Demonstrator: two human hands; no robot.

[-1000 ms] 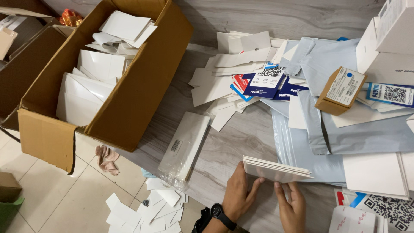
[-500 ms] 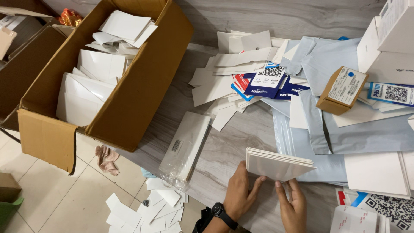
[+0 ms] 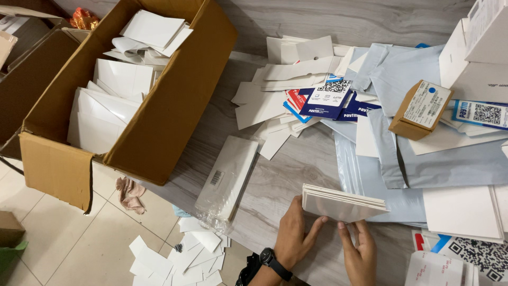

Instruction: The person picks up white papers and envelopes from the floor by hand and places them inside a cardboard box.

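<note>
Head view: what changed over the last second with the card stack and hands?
The stack of white cards was tipped up from lying nearly flat, so its broad face shows more. Both hands kept their grip: left hand at its left end, right hand underneath. The cardboard box, the wrapped white pack and the small brown box stayed put.

The right hand point(image 3: 360, 254) was cut off at the bottom edge, and the card stack point(image 3: 341, 204) hid both hands' fingertips.
</note>
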